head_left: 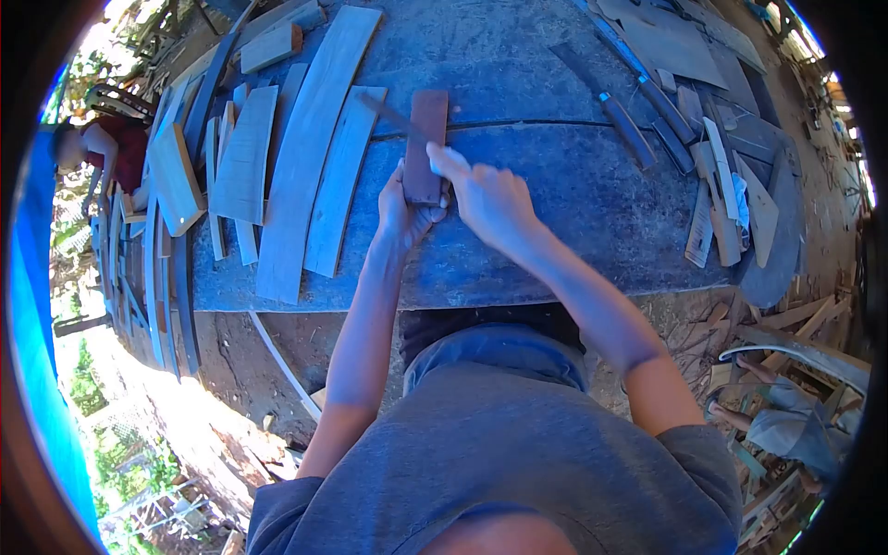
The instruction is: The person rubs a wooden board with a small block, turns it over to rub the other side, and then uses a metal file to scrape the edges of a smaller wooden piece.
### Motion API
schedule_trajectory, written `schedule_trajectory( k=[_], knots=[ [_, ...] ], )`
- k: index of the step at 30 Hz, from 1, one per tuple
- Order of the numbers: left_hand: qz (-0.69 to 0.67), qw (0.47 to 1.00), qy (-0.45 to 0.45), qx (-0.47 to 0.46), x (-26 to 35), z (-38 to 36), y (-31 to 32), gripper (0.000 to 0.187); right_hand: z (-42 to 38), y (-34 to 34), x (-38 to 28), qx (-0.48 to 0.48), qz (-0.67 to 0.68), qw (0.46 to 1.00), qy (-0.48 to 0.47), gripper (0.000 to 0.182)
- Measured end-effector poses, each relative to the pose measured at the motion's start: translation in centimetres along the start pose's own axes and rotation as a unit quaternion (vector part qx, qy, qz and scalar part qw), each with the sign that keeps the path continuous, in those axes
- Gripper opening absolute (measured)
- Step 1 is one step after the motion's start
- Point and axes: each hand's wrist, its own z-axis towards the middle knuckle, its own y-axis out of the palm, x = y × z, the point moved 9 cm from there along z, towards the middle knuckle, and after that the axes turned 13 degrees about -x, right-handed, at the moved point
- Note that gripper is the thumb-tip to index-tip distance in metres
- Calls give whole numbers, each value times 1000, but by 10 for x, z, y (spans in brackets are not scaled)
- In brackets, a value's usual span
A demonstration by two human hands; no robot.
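Note:
My left hand (407,215) is closed around the lower end of a reddish-brown rectangular block (427,116), holding it over the bench. In my right hand (490,196) is a knife with a narrow dark blade (393,115); the fist covers its handle. That blade slants up and left across the block's face, though whether it touches cannot be told. Left of my left hand lies a pale plank (344,185), beside a longer plank (310,157). Both of my hands are above the dark bluish bench top (573,222).
Several boards, including a trapezoid piece (244,153), crowd the bench's left side. At right lie a dark-handled knife (629,131), a handsaw (700,227) and wood scraps. One person (116,153) is at far left, another (786,425) at lower right.

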Motion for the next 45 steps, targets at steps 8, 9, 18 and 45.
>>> schedule_trajectory(
  k=[8,9,18,45],
  knots=[
    [-30,999,-2,-35,2,0,9,51,22,-6,18,25,30,999,10,51],
    [-36,999,-3,-31,0,1,8,51,4,-8,9,18,28,999,10,51],
    [-36,998,-6,-53,1,0,7,51,77,-20,39,100,34,994,-2,48],
    [-117,985,-26,-123,-7,2,3,50,51,-23,39,102,38,994,-11,45]
  ],
)
